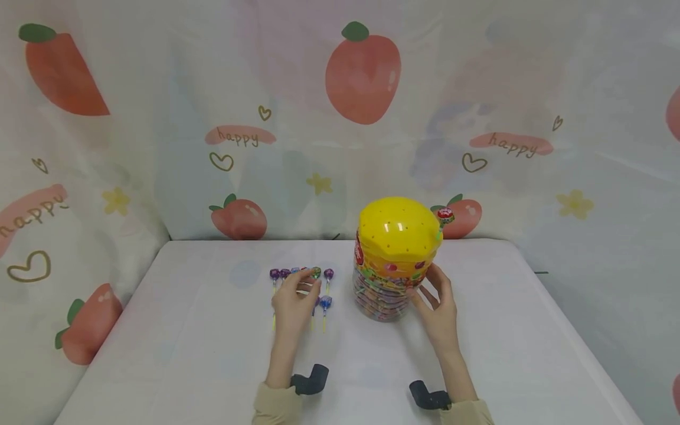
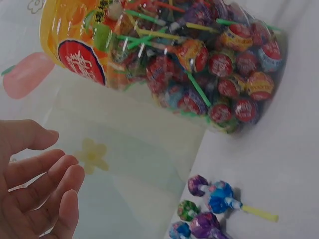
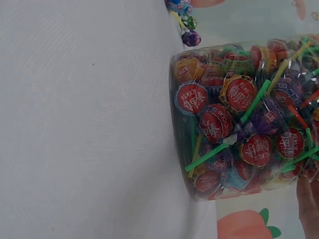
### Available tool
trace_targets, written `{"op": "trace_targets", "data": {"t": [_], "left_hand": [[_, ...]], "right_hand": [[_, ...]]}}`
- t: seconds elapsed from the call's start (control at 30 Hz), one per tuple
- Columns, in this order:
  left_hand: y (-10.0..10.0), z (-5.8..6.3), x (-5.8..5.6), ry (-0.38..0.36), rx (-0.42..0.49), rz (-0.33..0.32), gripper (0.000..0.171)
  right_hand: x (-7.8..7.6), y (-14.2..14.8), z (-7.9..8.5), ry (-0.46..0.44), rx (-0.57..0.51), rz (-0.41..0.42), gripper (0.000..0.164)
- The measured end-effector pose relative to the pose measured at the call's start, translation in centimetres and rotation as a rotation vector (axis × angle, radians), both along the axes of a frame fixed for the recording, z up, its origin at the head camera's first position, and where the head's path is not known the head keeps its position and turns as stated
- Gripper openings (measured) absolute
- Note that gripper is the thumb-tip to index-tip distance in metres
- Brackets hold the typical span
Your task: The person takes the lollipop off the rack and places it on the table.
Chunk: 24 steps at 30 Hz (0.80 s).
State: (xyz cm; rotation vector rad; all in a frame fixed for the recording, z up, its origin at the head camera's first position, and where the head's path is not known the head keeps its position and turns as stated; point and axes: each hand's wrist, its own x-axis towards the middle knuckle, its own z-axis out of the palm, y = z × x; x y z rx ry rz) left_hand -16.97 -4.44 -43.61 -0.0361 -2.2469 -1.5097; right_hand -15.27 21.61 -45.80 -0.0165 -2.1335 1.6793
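Note:
A clear jar of wrapped lollipops (image 1: 382, 295) with a yellow dotted lid (image 1: 398, 227) leans slightly right in the head view. My right hand (image 1: 440, 313) grips its right side, thumb in front and fingers round the side. One red-wrapped lollipop (image 1: 445, 216) pokes out at the lid's right edge on a green stick. Left of the jar, several loose lollipops (image 1: 329, 274) lie in two rows, partly hidden by my left hand (image 1: 292, 301). That hand hovers over them with loosely bent fingers, and its palm holds nothing in the left wrist view.
A white-covered table (image 1: 202, 330) lies under everything. Behind it hangs a pale curtain (image 1: 297, 77) printed with fruit, hearts and the word happy. Both wrists wear a black band (image 1: 310, 381) with a bent piece, near beige sleeves (image 1: 277, 406).

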Motion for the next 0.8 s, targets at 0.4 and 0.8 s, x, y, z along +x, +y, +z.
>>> {"op": "trace_targets", "data": {"t": [0.4,0.8], "left_hand": [[2.8,4.4,0.5,0.147,-0.026,-0.098,0.024],[5.1,7.9,0.3,0.268,-0.042,-0.188,0.025]], "right_hand": [[0.1,0.1,0.1,0.001,0.015,0.001,0.070],[0.0,0.2,0.0,-0.010,0.013,-0.003,0.070]]}}
